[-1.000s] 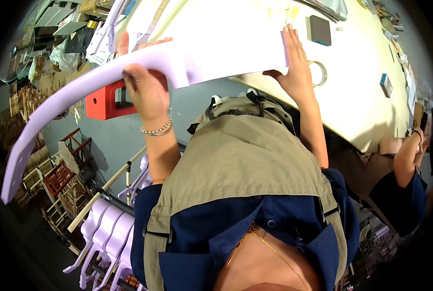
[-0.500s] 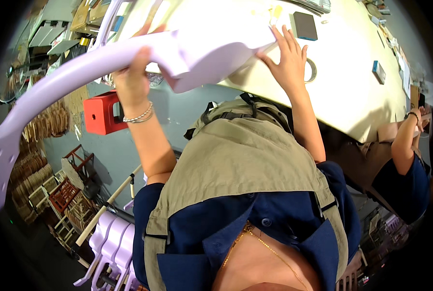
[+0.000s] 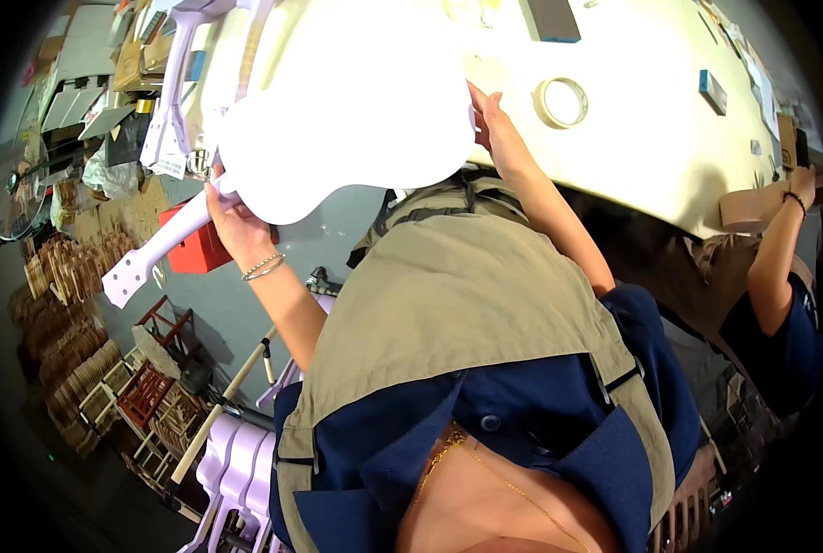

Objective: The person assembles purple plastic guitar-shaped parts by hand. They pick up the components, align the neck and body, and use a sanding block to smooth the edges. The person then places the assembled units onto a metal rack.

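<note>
A pale lavender ukulele [image 3: 347, 138] with no strings is held up between my hands at the table's near edge, its broad body washed out white by the light. My left hand [image 3: 241, 226] is wrapped round the neck close to the body, and the headstock with its small holes points to the lower left. At the body's rounded end, my right hand [image 3: 502, 138] grips the rim; part of its fingers is hidden behind the edge.
A roll of tape [image 3: 542, 103], a dark block [image 3: 554, 20] and a blue-grey block [image 3: 713, 92] lie on the table [image 3: 642, 157]. More lavender ukuleles are at upper left [image 3: 181, 74] and on a rack [image 3: 236, 461]. A red stool [image 3: 195, 247] stands left; another person [image 3: 771, 286] works right.
The ukulele has turned from a steep tilt so its broad face now shows. Its headstock has swung away from the left rim and looks farther off. Both hands have kept hold.
</note>
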The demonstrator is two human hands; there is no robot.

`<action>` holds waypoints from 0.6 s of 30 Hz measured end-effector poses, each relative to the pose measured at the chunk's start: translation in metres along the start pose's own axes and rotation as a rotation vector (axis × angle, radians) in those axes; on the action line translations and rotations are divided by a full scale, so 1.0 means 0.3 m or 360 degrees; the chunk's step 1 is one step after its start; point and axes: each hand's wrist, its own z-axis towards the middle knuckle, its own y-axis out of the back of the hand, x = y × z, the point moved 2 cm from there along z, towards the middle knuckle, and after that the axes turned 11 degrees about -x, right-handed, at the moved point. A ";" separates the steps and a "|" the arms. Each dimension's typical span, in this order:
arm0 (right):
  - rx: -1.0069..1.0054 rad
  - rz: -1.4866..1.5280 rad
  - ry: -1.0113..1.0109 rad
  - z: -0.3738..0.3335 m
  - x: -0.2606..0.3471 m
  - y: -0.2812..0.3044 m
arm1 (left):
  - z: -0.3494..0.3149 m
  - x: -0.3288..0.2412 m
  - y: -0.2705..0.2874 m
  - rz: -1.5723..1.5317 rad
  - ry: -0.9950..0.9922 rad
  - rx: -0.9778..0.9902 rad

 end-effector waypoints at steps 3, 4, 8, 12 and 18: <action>-0.0011 -0.0131 -0.0020 -0.008 0.018 -0.002 | -0.029 -0.010 0.001 0.0039 -0.0079 -0.0006; -0.0011 -0.0097 -0.0047 -0.006 0.015 0.000 | -0.039 -0.024 -0.008 0.0065 -0.0115 -0.0015; -0.0102 0.0098 -0.0171 0.001 -0.018 0.007 | -0.111 -0.065 -0.048 0.0100 -0.0117 0.0075; -0.0296 0.0416 -0.0271 0.016 -0.074 0.016 | -0.181 -0.074 -0.130 0.0120 -0.0293 0.0211; -0.0337 0.0588 -0.0163 0.022 -0.122 0.043 | -0.280 -0.079 -0.238 0.0182 -0.0427 0.0331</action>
